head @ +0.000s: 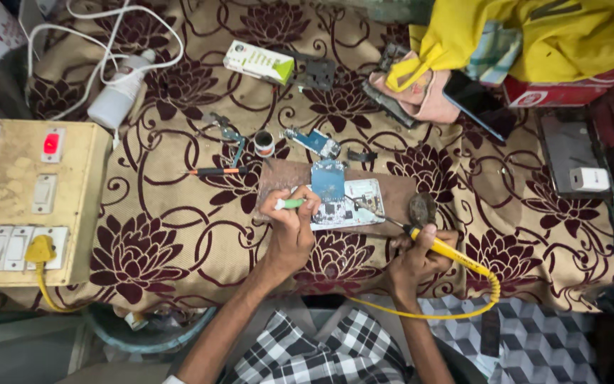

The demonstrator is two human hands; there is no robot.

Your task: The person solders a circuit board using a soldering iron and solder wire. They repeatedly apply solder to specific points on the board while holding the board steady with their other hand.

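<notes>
My right hand (415,257) grips a yellow soldering iron (443,250); its thin tip reaches up and left onto a white circuit board (349,206). The board lies on a brown wooden block (392,193), with a blue piece (327,179) over its upper part. My left hand (291,229) rests at the board's left edge and holds a small green and white tool (287,204). A yellow cord (456,310) runs from the iron down under my right wrist.
A switchboard box (30,203) with a red switch and a yellow plug (39,250) stands at left. On the flowered cloth lie tweezers (232,139), a screwdriver (214,171), a small tin (264,143), a white box (259,62), a phone (476,103) and a charger (590,178).
</notes>
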